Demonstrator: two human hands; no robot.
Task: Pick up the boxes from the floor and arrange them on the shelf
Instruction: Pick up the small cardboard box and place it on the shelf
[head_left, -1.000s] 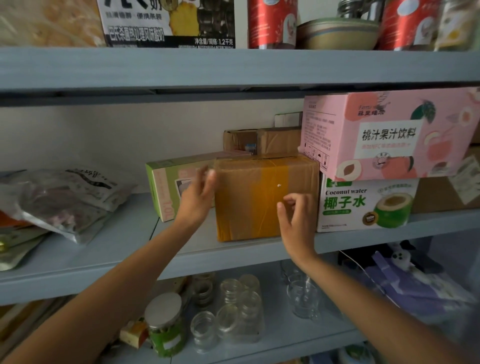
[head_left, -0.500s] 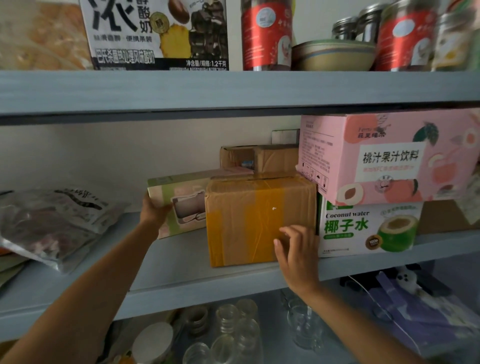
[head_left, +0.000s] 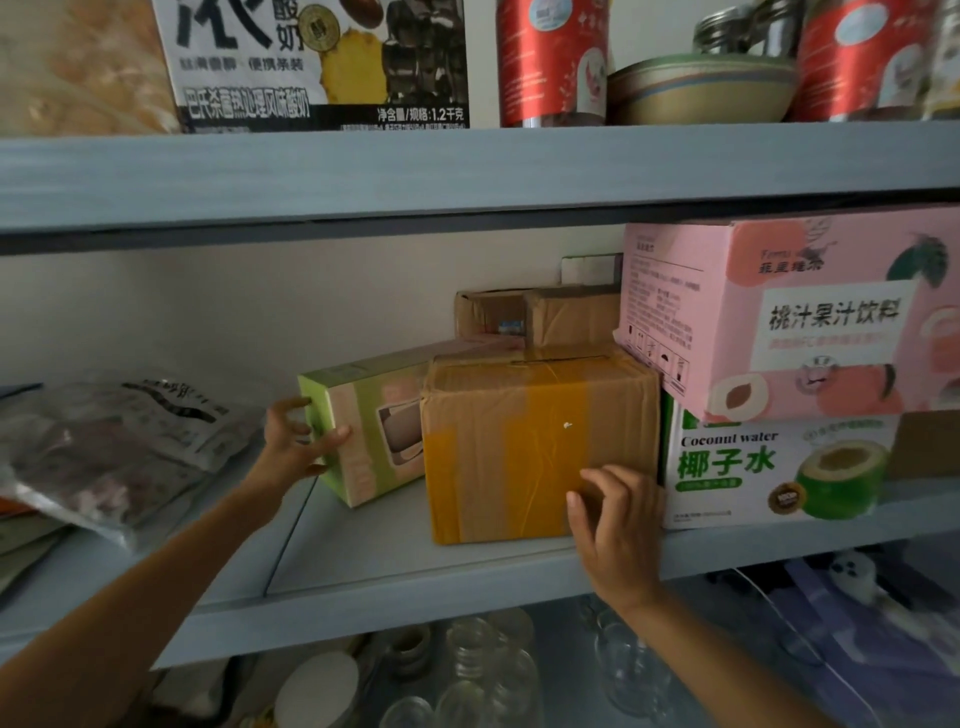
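Left hand (head_left: 296, 441) grips the green box (head_left: 374, 431) by its end, thumb across the front and fingers curled round the end. Right hand (head_left: 618, 525) rests bent fingers on the brown taped box (head_left: 524, 447) at its 5 o'clock corner; I cannot tell whether they hook the edge. Both boxes stand on the middle shelf (head_left: 415, 571), the green one at the brown one's 9 o'clock. At 3 o'clock I see a coconut water box (head_left: 769, 467) under a pink box (head_left: 779, 322), and at 12 o'clock, behind, 2 small cartons (head_left: 545, 317).
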